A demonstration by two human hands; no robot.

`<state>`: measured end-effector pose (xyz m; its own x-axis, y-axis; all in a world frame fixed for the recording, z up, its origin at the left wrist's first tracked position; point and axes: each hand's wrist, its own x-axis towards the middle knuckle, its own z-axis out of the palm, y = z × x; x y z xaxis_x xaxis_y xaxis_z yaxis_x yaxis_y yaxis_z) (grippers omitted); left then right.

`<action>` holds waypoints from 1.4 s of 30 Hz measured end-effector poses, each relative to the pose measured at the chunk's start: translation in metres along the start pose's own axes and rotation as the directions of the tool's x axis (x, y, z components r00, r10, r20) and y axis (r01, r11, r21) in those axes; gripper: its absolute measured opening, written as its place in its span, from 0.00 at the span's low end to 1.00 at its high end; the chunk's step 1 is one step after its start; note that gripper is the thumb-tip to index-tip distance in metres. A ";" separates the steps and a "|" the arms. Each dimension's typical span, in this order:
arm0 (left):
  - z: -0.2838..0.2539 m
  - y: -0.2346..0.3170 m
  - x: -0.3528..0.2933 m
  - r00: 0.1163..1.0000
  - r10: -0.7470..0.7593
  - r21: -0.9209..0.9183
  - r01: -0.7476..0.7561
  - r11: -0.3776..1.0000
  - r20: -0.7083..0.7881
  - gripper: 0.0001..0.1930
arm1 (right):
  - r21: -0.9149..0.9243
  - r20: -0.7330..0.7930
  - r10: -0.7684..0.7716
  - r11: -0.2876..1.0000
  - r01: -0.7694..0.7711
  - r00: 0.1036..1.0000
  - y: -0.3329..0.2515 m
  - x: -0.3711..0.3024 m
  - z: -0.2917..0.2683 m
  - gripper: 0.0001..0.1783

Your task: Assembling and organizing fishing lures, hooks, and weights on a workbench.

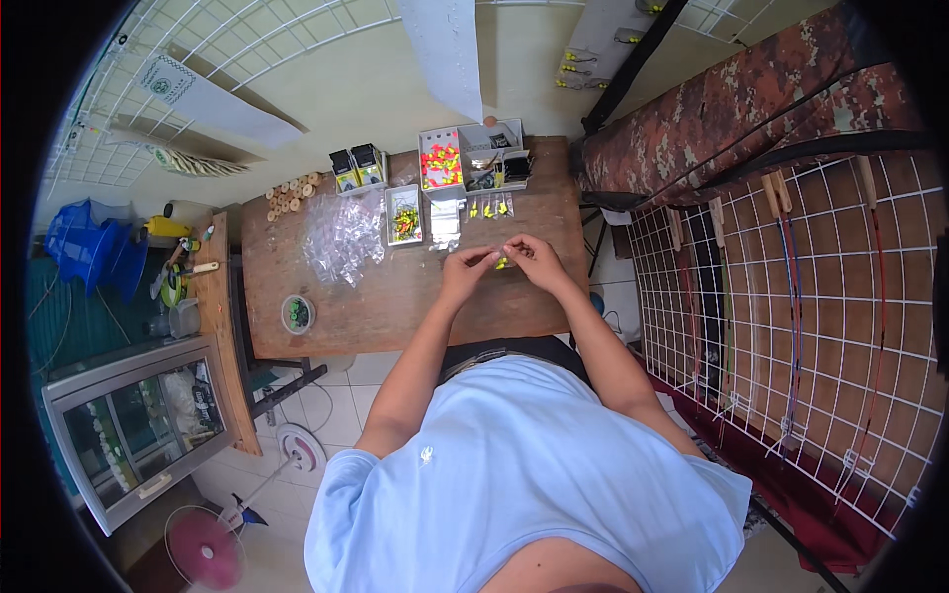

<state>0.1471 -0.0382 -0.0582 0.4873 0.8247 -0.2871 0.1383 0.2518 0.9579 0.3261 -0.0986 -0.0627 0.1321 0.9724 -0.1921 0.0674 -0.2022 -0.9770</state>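
My left hand [473, 269] and my right hand [535, 263] meet over the front right part of the wooden table, fingertips pinched close together. Between and just below them shows a small yellow lure piece [501, 263]; its finer detail is too small to make out. Beyond the hands lies a row of yellow lures in clear bags [490, 207]. Left of that row sits a stack of small white packets [446, 219]. A narrow white tray [404, 240] holds a mix of yellow, red and green pieces.
Behind stands a divided white box [420, 183] with red-and-yellow pieces and black packets. Clear plastic bags [344, 237] are heaped on the left, near wooden spools [293, 194] and a round tub [298, 314]. Wire grid panels [791, 326] rise on the right; a glass-fronted cabinet [143, 425] stands left.
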 end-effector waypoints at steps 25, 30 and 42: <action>0.011 -0.011 0.007 0.985 -0.114 -0.053 0.108 0.993 -0.133 0.16 | 0.213 0.045 0.118 0.969 -0.124 0.992 0.000 0.000 -0.006 0.11; 0.013 -0.011 0.012 0.984 -0.026 0.058 0.036 0.998 -0.174 0.16 | -0.024 0.025 -0.018 1.000 0.019 1.000 0.008 0.007 -0.006 0.12; 0.012 -0.013 0.015 0.996 0.089 -0.019 -0.089 0.996 0.010 0.19 | -0.105 -0.051 0.013 0.994 -0.018 0.999 0.009 0.016 -0.016 0.12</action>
<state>0.1631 -0.0355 -0.0752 0.5060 0.8389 -0.2006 0.0777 0.1873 0.9792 0.3445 -0.0865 -0.0734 0.1830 0.9627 -0.1995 0.1687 -0.2306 -0.9583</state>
